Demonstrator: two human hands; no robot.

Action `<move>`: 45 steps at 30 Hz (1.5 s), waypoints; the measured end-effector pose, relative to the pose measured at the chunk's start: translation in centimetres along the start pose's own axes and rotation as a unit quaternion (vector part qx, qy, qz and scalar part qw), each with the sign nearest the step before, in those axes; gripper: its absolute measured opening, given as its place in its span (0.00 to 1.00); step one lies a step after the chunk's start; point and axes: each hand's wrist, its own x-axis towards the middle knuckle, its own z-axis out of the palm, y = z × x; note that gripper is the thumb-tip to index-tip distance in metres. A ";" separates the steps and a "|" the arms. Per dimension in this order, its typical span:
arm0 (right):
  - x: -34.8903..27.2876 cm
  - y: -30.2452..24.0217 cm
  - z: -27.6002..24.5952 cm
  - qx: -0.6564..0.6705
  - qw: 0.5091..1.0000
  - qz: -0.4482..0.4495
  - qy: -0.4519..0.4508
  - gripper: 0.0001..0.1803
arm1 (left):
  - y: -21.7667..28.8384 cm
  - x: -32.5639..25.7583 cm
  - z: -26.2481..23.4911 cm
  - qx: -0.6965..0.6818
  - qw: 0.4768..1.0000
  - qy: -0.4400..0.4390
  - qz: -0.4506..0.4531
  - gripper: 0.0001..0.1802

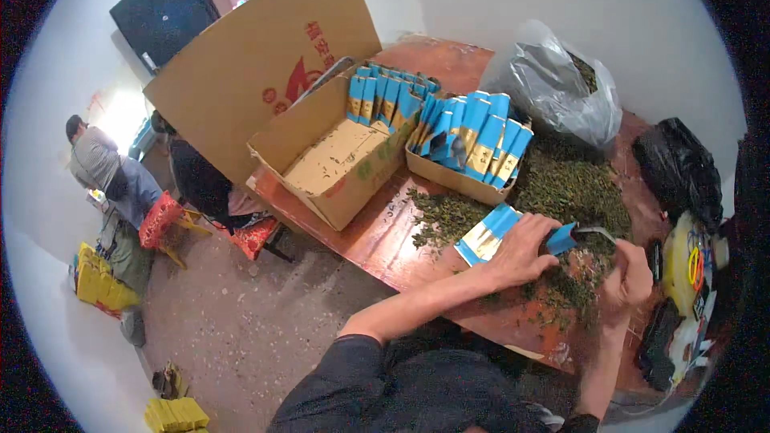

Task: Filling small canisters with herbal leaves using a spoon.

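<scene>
My left hand (520, 253) is closed on a small blue packet (562, 239), whose mouth points to the right. Flat blue, white and gold packets (484, 236) lie under that hand on the table. With closed fingers, my right hand (630, 276) grips a thin metal spoon (596, 230); its far end reaches the packet's mouth. Around both hands spreads a heap of dried green-brown leaves (576, 192). Just beyond my left hand, a small carton (457, 174) is packed with upright blue packets (481, 138).
A larger cardboard box (333, 172) with blue packets along its far side stands left. Behind it leans a big cardboard sheet (265, 56). A clear plastic bag (561, 88) and a black bag (682, 168) sit right. Two people (112, 160) sit at the far left.
</scene>
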 end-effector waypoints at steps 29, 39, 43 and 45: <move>-5.1 5.3 1.4 0.051 0.952 0.293 0.073 0.06 | 4.4 1.3 -17.5 -0.001 0.987 0.080 -0.137 0.31; -5.6 6.1 2.8 0.072 0.944 0.312 0.077 0.07 | -0.6 4.9 -32.0 0.113 0.965 0.128 -0.197 0.23; -7.1 8.1 3.4 0.066 0.958 0.268 0.074 0.07 | -5.9 6.2 -34.6 0.283 0.911 0.077 -0.291 0.26; -7.1 8.0 3.2 0.048 0.961 0.264 0.070 0.06 | -8.6 6.5 -35.4 0.330 0.896 0.064 -0.290 0.28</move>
